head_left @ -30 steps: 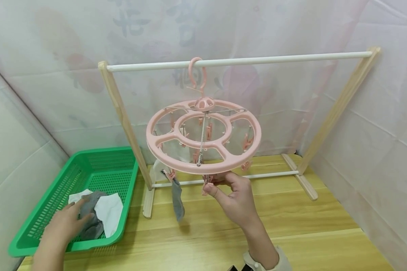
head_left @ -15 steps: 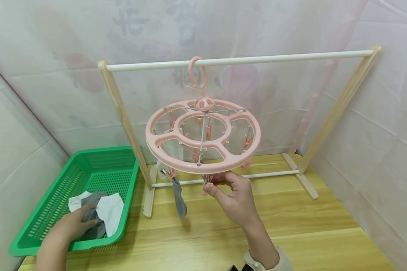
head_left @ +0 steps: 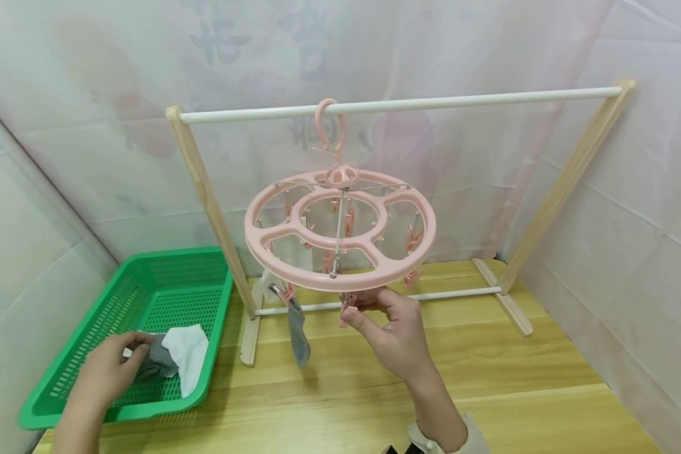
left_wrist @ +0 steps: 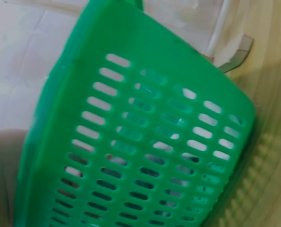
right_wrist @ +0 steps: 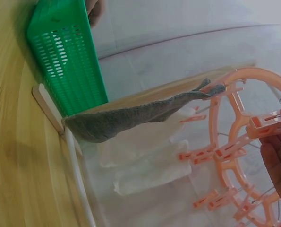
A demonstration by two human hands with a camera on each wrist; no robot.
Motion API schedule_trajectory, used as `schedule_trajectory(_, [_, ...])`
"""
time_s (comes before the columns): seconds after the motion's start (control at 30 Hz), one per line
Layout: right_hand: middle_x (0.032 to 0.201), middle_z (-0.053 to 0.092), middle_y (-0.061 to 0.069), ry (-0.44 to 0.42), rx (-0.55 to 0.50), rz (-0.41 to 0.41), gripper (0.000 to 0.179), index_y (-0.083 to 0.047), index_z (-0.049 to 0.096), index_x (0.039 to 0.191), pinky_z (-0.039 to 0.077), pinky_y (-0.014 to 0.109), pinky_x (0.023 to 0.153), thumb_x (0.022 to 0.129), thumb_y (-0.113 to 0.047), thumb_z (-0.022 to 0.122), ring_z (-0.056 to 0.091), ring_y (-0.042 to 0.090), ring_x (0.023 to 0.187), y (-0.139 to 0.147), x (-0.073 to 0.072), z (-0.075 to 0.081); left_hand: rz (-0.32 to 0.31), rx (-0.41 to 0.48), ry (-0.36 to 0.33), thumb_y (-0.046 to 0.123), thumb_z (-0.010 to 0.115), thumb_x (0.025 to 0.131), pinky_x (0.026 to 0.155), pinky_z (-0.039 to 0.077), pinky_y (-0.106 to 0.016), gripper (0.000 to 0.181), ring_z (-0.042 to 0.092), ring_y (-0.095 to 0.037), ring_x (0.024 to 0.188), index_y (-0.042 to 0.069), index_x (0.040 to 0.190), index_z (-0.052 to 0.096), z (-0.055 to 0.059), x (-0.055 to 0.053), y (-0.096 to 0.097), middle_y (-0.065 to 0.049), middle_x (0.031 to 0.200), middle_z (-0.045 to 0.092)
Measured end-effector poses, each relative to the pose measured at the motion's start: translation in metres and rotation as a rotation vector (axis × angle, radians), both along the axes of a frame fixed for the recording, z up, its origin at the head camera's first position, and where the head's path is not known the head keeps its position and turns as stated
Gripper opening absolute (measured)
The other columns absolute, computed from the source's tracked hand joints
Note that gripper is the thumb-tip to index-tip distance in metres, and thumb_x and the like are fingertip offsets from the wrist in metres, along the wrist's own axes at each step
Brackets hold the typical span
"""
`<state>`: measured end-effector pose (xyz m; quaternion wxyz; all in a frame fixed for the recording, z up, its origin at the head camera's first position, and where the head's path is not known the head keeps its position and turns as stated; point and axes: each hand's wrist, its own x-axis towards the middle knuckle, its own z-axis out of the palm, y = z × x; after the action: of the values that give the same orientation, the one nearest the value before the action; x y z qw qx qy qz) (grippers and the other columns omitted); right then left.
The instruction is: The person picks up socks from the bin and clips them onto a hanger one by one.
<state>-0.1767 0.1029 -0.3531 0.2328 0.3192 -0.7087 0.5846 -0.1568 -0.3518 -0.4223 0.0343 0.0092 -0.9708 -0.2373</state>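
"What does the right wrist view add?"

"Two white cloths [right_wrist: 152, 172] [right_wrist: 140, 144] hanging from clips behind the grey sock [right_wrist: 131, 118]; the head view mostly hides them behind the round pink hanger [head_left: 363, 280]."

"And the left wrist view?"

"Mainly the slotted outer wall of the green basket [left_wrist: 168, 52]. Only the head view shows the left hand [head_left: 106, 366] inside it, fingers bent at a grey cloth [head_left: 157, 362]; whether they grip it, one cannot tell."

"The right hand [head_left: 394, 328]?"

"It pinches a pink clip [right_wrist: 268, 124] between thumb and fingers, under the near edge of the hanger, which hooks over a white rail [head_left: 459, 101]."

"How do the pieces look?"

"The grey sock is slim and dull, dangling between the basket and the right hand, its lower end rounded. In the basket, the grey cloth is crumpled, and a smooth white piece [head_left: 187, 356] lies touching it, beside the right-hand wall."
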Motion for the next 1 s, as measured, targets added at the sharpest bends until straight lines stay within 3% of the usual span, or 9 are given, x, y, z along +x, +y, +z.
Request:
schedule_trajectory(0.17, [0.081,0.072,0.006,-0.005,-0.006,0.002,0.018,-0.005,0.071,0.096,0.058,0.027,0.072,0.083,0.006,0.075,0.070,0.017,0.076,0.000,0.001,0.000,0.164,0.160,0.170,0.025,0.058,0.102,0.059,0.053,-0.028,0.032,0.061,-0.010,0.083,0.001,0.120,0.068,0.009,0.010,0.009,-0.010,0.103,0.065])
schedule_trajectory(0.27, [0.081,0.072,0.006,-0.007,-0.006,0.002,0.018,-0.005,0.071,0.096,0.058,0.027,0.072,0.083,0.006,0.075,0.070,0.016,0.077,0.000,0.001,0.001,0.245,0.422,0.249,0.027,0.066,0.098,0.058,0.047,-0.015,0.026,0.056,0.007,0.077,0.006,0.113,0.068,0.017,0.015,0.019,0.010,0.095,0.065])
schedule_trajectory(0.37, [0.081,0.072,0.007,-0.004,-0.006,0.007,0.018,-0.005,0.071,0.096,0.058,0.027,0.072,0.083,0.006,0.075,0.070,0.016,0.077,0.000,0.001,0.001,0.188,0.813,0.361,0.006,0.067,0.095,0.062,0.047,-0.011,0.012,0.057,0.004,0.080,0.005,0.105,0.063,0.024,0.020,0.032,0.014,0.095,0.062])
schedule_trajectory(0.47, [0.081,0.072,0.006,0.002,-0.009,0.010,0.019,-0.004,0.071,0.096,0.058,0.027,0.072,0.083,0.008,0.075,0.071,0.015,0.077,0.000,0.001,0.001,0.037,1.112,0.480,-0.023,0.055,0.087,0.057,0.044,-0.017,0.029,0.052,-0.007,0.077,0.002,0.100,0.059,0.030,0.023,0.044,0.004,0.094,0.058])
schedule_trajectory(0.57, [0.081,0.071,0.005,0.006,-0.013,0.012,0.020,-0.004,0.070,0.096,0.058,0.027,0.072,0.082,0.009,0.075,0.070,0.015,0.077,0.000,0.001,0.001,-0.094,1.095,0.526,-0.033,0.042,0.080,0.050,0.039,-0.021,0.040,0.049,-0.007,0.076,-0.001,0.098,0.058,0.033,0.023,0.053,0.001,0.092,0.054])
schedule_trajectory(0.63, [0.081,0.071,0.005,0.007,-0.013,0.013,0.020,-0.004,0.070,0.096,0.058,0.027,0.072,0.082,0.009,0.075,0.070,0.015,0.077,0.000,0.001,0.001,-0.160,0.966,0.512,-0.033,0.041,0.077,0.053,0.039,-0.016,0.040,0.053,-0.004,0.084,-0.004,0.096,0.058,0.033,0.023,0.056,0.000,0.096,0.056])
schedule_trajectory(0.77, [0.081,0.071,0.005,0.009,-0.012,0.016,0.019,-0.004,0.070,0.096,0.058,0.027,0.072,0.082,0.009,0.075,0.071,0.016,0.077,0.000,0.000,0.001,-0.322,0.710,0.442,-0.034,0.039,0.073,0.073,0.044,-0.014,0.045,0.051,-0.010,0.125,-0.008,0.104,0.059,0.030,0.020,0.055,-0.011,0.138,0.052])
schedule_trajectory(0.87, [0.081,0.072,0.005,0.011,-0.013,0.015,0.019,-0.004,0.070,0.096,0.058,0.027,0.072,0.082,0.009,0.075,0.071,0.017,0.077,0.001,0.000,0.001,-0.394,0.592,0.367,-0.034,0.037,0.071,0.066,0.039,-0.017,0.062,0.039,-0.007,0.138,-0.003,0.119,0.060,0.026,0.017,0.053,-0.013,0.155,0.039])
schedule_trajectory(1.0, [0.081,0.072,0.006,0.013,-0.015,0.013,0.020,-0.004,0.071,0.097,0.058,0.027,0.072,0.082,0.008,0.075,0.071,0.017,0.078,0.001,0.000,0.001,-0.388,0.552,0.211,-0.030,0.041,0.076,0.045,0.034,-0.028,0.069,0.058,-0.005,0.099,0.004,0.134,0.058,0.022,0.017,0.051,0.008,0.151,0.047])
